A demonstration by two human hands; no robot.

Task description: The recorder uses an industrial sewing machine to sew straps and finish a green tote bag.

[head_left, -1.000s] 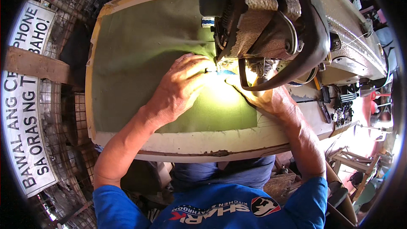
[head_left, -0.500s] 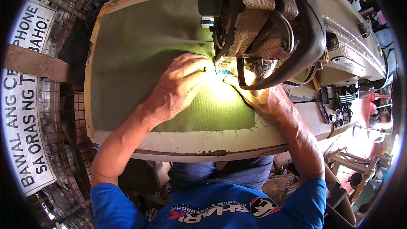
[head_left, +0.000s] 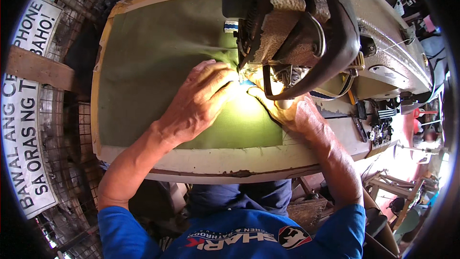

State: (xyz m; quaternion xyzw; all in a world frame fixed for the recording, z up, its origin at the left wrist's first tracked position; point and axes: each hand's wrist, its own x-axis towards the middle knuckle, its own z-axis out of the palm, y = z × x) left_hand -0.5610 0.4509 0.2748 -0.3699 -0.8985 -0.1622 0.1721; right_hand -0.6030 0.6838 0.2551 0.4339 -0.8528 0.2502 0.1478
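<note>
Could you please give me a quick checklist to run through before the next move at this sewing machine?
1. Left-hand grip on the green fabric: ok, resting on it.
2. Right-hand grip clear of the sewing machine: cannot tell, the machine's curved guard partly covers it.
3. Blue strip in view: ok, a short piece shows between the hands.
4. Fabric lying smooth: not ok, ripples show near the machine head.
5. Work area lit: ok, brightly.
6. Needle position: cannot tell, hidden.
</note>
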